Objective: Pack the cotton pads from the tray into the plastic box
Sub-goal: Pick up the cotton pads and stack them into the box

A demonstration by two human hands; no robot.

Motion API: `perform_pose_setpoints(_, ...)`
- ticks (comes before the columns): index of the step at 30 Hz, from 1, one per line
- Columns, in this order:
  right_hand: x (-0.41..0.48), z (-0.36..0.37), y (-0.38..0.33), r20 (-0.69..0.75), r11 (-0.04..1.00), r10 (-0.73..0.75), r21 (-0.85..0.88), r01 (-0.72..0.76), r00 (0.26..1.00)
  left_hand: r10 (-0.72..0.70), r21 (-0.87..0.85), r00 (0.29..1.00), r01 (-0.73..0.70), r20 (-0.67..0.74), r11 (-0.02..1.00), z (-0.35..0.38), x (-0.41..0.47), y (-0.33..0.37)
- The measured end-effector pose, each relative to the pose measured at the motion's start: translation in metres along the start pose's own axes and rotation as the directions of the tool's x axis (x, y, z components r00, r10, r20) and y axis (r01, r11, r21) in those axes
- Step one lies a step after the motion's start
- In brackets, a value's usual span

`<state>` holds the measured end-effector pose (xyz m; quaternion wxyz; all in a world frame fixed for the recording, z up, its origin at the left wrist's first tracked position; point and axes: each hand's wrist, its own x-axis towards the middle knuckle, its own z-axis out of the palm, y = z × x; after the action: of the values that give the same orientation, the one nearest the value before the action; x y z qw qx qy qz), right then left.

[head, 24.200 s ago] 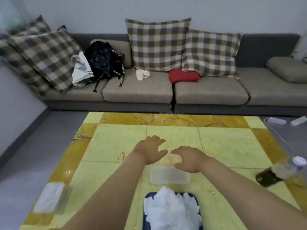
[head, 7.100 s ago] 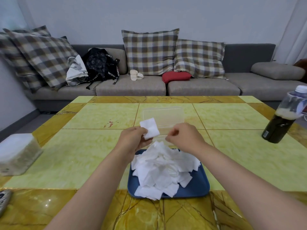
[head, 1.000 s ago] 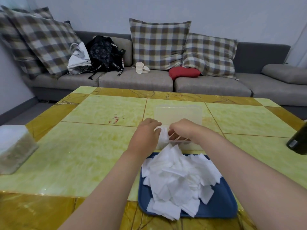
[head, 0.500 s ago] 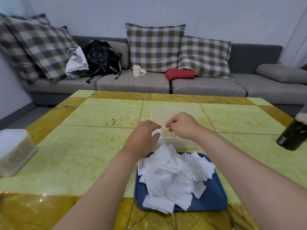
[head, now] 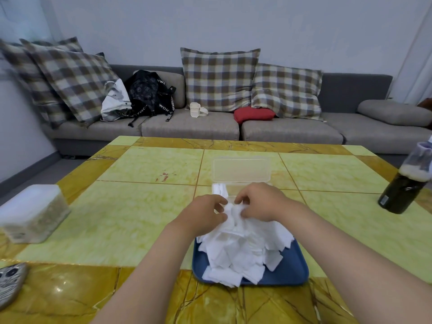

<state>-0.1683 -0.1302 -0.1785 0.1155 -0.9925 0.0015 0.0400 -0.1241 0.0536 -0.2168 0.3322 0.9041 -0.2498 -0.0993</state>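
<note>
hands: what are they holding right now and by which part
The left hand and right hand both pinch cotton pads at the far top of the pile, by their edges.

The straps of the black backpack carry white letters, roughly "WOW".

Yellow tiled table, blue tray near centre, clear plastic box just beyond, dark bottle far right, lidded container left, patterned object near left.

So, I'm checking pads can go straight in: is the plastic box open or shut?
Open: the plastic box has its lid flipped back flat, and cotton pads stand inside.
</note>
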Motion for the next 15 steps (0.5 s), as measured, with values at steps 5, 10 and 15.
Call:
perform_pose_setpoints(5, -0.010, -0.011, 0.012, -0.023, 0.929, 0.078, 0.364, -0.064, 0.997, -0.022, -0.016, 1.000, 0.022, 0.016, 1.000, -0.004, -0.001, 0.001)
perform_pose_setpoints(10, -0.022, -0.011, 0.018, -0.041, 0.771, 0.142, 0.631, -0.085, 0.989, -0.008, -0.373, 0.998, -0.018, -0.067, 0.928, -0.011, -0.007, 0.024)
perform_pose_setpoints(15, -0.028, -0.018, 0.016, -0.074, 0.596, 0.117, 0.803, -0.011, 0.990, 0.008, -0.577, 1.000, -0.014, -0.011, 0.817, -0.010, -0.012, 0.038)
